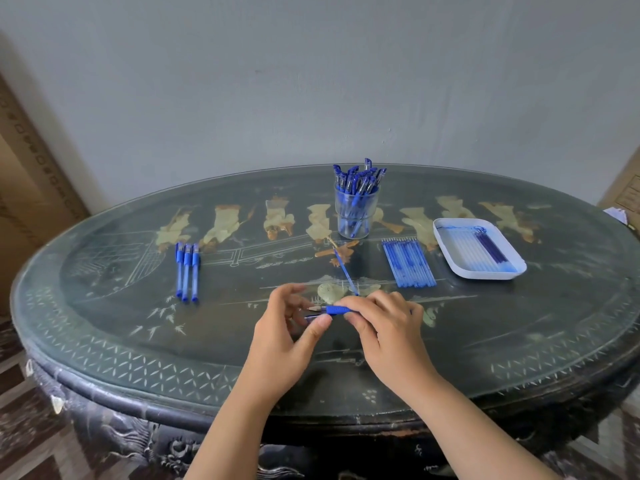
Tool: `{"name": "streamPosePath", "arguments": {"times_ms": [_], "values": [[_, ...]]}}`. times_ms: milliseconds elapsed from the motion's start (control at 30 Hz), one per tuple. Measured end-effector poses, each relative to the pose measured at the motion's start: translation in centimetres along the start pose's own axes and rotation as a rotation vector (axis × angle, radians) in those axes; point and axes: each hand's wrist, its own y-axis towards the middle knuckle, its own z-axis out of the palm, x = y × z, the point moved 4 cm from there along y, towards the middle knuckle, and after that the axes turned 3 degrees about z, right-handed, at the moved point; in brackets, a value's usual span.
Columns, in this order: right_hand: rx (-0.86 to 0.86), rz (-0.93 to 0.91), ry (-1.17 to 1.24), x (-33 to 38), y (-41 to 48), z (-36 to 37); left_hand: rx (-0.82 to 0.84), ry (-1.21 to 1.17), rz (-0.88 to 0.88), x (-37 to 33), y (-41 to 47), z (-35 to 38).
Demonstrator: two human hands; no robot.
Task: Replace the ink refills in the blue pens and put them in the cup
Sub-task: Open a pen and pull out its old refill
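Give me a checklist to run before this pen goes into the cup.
1. Pen gripped by the right hand: ok.
2. Pen capped: not ok, its tip is bare.
3. Cap in the left hand: cannot tell; a dark blue piece sits at its thumb.
4. Cup upright: ok, though crowded with pens.
5. Loose refill cleared into the white tray: not ok, it lies on the table.
6. New refill fitted: cannot tell.

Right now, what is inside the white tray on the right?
The tray holds a row of pale, clear refills and a few dark blue ones beside them. Its floor under them is covered.
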Motion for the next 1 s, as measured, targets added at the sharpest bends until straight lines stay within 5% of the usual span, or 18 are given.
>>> {"name": "streamPosePath", "arguments": {"times_ms": [167, 800, 1000], "values": [[0.015, 0.001, -0.021, 0.02, 0.0, 0.19, -0.037, 0.119, 0.085, 0.2, 0.24, -0.37], [0.033, 0.005, -0.042, 0.08, -0.01, 0.2, 0.0, -0.14, -0.133, 0.81, 0.23, -0.61], [0.035, -0.008, -0.062, 0.06, -0.03, 0.35, -0.035, -0.053, -0.139, 0.63, 0.32, -0.76]]}}
